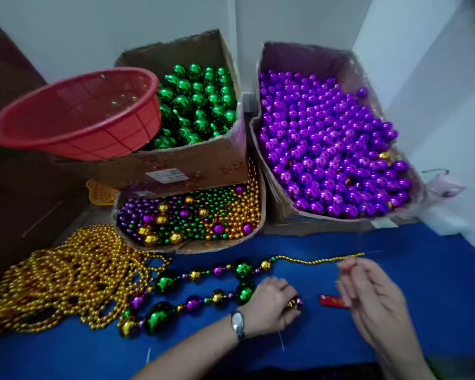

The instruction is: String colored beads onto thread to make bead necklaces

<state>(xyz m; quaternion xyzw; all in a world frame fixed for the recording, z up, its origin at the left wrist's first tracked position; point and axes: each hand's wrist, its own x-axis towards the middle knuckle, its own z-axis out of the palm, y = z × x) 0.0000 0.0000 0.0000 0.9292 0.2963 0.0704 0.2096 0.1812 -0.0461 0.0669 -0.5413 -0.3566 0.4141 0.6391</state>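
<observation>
My left hand [271, 306], with a watch [238, 323] on its wrist, is closed round a few small purple and gold beads [295, 302] at the end of a bead strand. That strand of green, gold and purple beads [193, 303] lies in a loop on the blue cloth. Its far end tapers into a thin gold bead chain [316, 261]. My right hand [374, 303] is raised to the right, thumb and fingertips pinched together; a faint thin line shows by them, but what they hold is unclear. A red strip [331, 301] lies just left of my right hand.
A pile of gold bead chains [75, 274] covers the left side. Behind stand a box of green balls [206, 163], a box of purple balls [277, 198] and a low box of mixed beads [190, 247]. A red basket [114, 126] overhangs the left.
</observation>
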